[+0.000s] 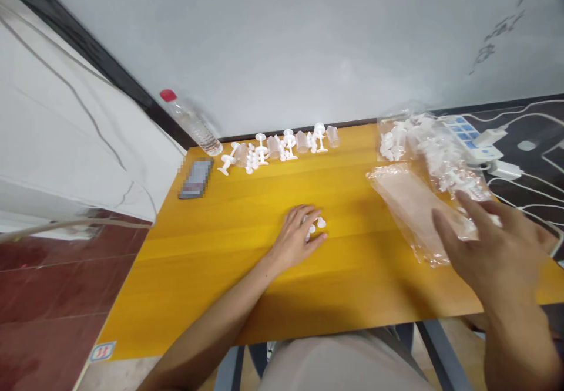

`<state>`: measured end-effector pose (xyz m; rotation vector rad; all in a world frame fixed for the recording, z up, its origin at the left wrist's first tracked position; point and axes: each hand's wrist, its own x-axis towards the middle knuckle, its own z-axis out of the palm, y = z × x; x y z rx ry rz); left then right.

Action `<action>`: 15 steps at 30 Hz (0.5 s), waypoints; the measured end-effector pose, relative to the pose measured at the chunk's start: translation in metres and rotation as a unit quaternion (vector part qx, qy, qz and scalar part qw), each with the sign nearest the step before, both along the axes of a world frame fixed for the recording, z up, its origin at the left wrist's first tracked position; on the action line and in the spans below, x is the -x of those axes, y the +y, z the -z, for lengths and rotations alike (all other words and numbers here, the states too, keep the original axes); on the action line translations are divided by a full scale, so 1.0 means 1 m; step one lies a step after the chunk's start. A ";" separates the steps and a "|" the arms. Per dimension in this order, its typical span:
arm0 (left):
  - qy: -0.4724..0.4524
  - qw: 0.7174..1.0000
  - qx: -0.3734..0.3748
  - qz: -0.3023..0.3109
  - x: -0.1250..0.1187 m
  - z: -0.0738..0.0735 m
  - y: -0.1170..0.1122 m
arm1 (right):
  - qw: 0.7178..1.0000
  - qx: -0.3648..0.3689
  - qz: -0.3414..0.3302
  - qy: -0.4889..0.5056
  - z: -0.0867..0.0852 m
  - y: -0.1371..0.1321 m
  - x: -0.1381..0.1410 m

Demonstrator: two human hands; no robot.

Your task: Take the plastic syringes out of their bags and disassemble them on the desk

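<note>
My left hand (296, 235) lies low on the yellow table, its thumb and fingers apart and curved around a few small white plastic pieces (321, 222). Some of these pieces are partly hidden by the fingers. On the right, my right hand (502, 250) is raised with its fingers spread and nothing visible in them. It is nearest a clear bag of white plastic parts (440, 150) and a flat bundle of clear plastic bags (414, 209). Along the back edge stands a row of white stemmed parts (288, 143), clear cups (303, 142) and small white pieces.
A bottle with a red cap (196, 124) and a dark phone (196, 178) are at the back left. Behind the table (211, 273) rises a whiteboard (282, 44). A power strip (469, 138) with white plugs and cables lies at the right.
</note>
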<state>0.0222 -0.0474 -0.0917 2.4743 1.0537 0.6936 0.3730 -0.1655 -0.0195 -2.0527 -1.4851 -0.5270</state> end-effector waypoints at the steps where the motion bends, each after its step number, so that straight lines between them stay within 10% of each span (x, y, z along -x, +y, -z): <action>1: -0.003 1.000 0.015 0.001 0.004 -0.003 -0.001 | 0.999 -0.005 -0.033 -0.019 -0.007 0.010 0.014; 8: -0.038 0.991 0.130 -0.024 0.052 -0.023 -0.001 | 0.915 0.157 -0.354 0.113 0.013 0.063 0.114; 15: -0.032 0.992 0.089 -0.087 0.060 -0.011 -0.004 | 0.849 0.304 -0.414 0.123 0.044 0.104 0.148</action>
